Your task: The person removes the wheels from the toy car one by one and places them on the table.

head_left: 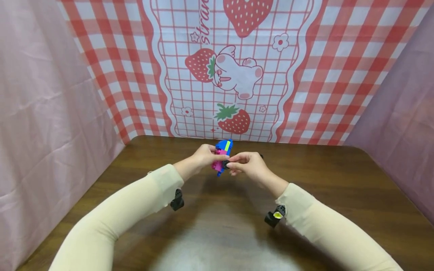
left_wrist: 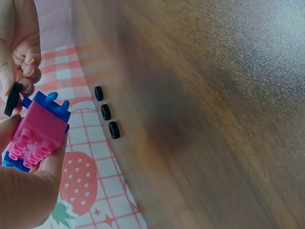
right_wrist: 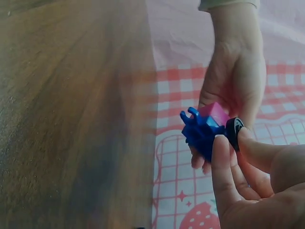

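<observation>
Over the table's far part, my left hand (head_left: 203, 156) grips a toy vehicle (head_left: 223, 145) built of blue and pink bricks, with a yellow-green stripe. Its pink block (left_wrist: 45, 121) with round studs faces the left wrist camera; two blue hooks (right_wrist: 189, 113) stick out at one end. Between thumb and fingertips, my right hand (head_left: 252, 165) pinches a small black wheel (right_wrist: 233, 130). That wheel sits against a blue peg on the vehicle's side, close by the left thumb. The left fingers wrap partly behind the bricks.
Three more black wheels, a first (left_wrist: 98, 93), a second (left_wrist: 106, 112) and a third (left_wrist: 114, 130), stand in a row on the brown wooden table (head_left: 217, 233). A strawberry-print checked cloth (head_left: 234, 82) hangs behind the table; pink curtains (head_left: 51, 94) flank it.
</observation>
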The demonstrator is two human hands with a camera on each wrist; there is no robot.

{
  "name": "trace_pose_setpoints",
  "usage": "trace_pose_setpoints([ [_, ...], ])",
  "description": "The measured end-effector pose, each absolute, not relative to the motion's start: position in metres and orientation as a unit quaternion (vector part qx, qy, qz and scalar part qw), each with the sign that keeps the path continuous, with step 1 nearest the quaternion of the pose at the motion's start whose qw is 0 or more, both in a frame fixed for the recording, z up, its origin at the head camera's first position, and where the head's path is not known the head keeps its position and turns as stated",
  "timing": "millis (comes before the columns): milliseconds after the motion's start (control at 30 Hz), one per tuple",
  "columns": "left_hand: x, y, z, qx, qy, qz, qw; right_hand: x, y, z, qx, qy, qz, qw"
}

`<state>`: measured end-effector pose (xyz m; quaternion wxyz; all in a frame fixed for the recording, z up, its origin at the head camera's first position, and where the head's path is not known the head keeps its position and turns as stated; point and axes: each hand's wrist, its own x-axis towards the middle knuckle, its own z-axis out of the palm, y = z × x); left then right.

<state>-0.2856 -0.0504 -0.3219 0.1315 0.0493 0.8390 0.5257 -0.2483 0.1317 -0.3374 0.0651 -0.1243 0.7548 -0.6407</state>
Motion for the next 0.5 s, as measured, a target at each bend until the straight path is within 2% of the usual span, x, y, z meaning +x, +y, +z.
trace_pose_setpoints([
  [500, -0.288, -0.056, -0.328, 0.055, 0.845, 0.519, 0.117, -0.262, 0.153, -0.335, -0.095, 0.734, -0.67, 0.063],
])
